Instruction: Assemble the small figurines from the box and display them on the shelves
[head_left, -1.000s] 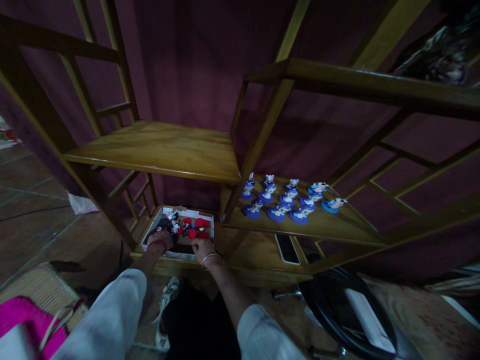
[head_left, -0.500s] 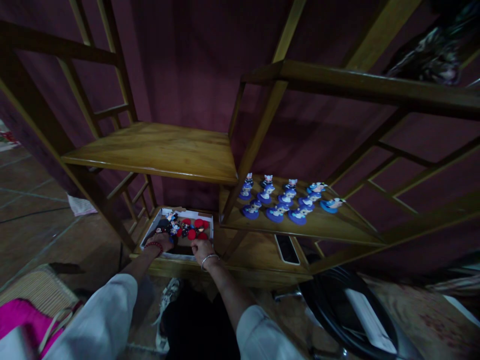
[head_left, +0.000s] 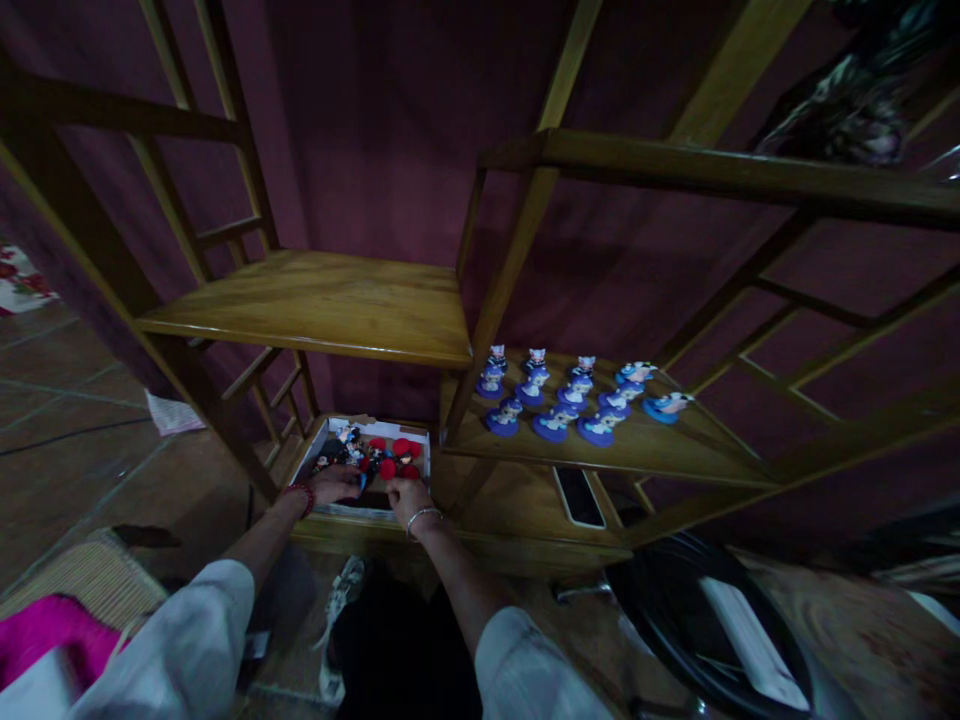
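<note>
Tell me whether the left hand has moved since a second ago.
Yes. Judged against the white box, the left hand now reaches farther right, nearer the right hand.

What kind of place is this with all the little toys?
Probably a room at home or a small shop: there's a wooden shelf, toy figures in rows and a tiled floor.

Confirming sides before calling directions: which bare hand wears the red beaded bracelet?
The left hand, over the left part of the white shallow box; the right hand wears a silver-coloured bangle instead.
</note>
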